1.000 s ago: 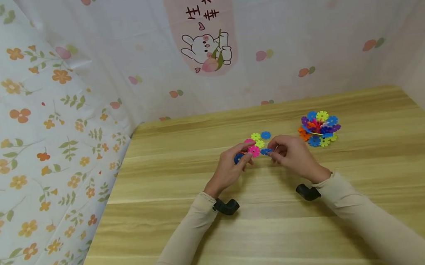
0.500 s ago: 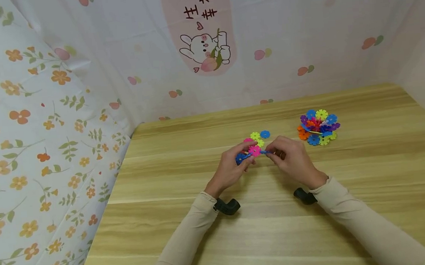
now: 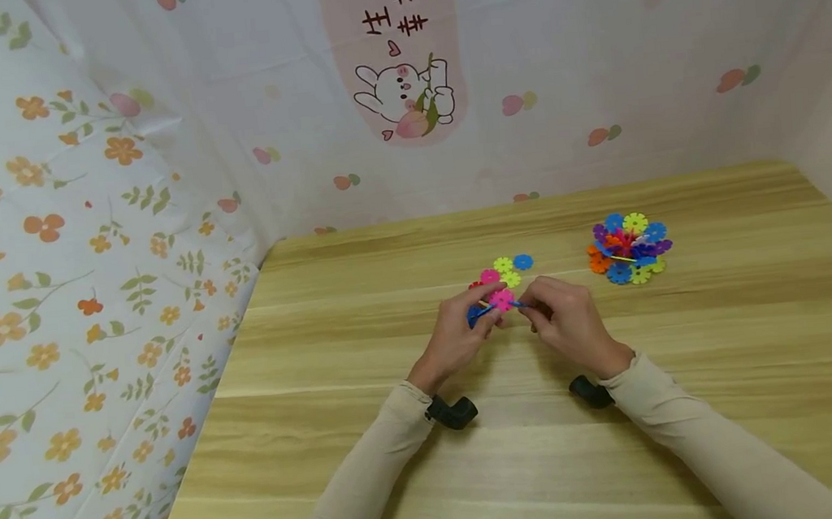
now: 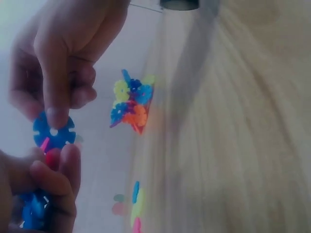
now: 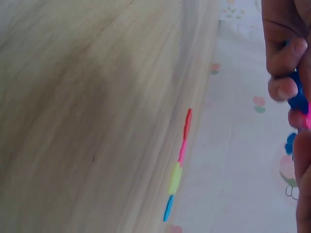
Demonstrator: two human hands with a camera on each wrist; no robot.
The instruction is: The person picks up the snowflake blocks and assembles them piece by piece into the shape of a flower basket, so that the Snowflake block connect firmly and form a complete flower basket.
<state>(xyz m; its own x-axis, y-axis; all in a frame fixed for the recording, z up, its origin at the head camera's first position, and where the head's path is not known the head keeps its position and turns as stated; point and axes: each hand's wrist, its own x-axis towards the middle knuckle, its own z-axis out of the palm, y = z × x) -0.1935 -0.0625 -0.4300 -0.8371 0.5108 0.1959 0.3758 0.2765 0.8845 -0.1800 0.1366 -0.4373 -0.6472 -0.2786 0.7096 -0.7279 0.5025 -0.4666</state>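
Note:
My left hand (image 3: 458, 325) grips a small cluster of joined snowflake discs, with a pink disc (image 3: 502, 300) facing up and dark blue ones (image 4: 34, 211) partly hidden by the fingers. Between thumb and fingers, my right hand (image 3: 570, 316) pinches a blue disc (image 4: 54, 132) by its edge. In the left wrist view this blue disc meets a pink piece of the cluster, its notched rim and centre hole showing. Both hands are held together over the table, fingertips close to each other.
Loose discs lie flat just beyond the hands: blue (image 3: 523, 262), yellow-green (image 3: 510, 279), pink (image 3: 490, 276) and red. A many-coloured ball of joined discs (image 3: 628, 248) stands further right on the wooden table (image 3: 361, 313). A printed curtain (image 3: 262, 76) hangs behind.
My right hand has moved left toward the left hand, bringing the blue disc up against the pink one. The left hand keeps its grip; the loose discs and the ball stay put.

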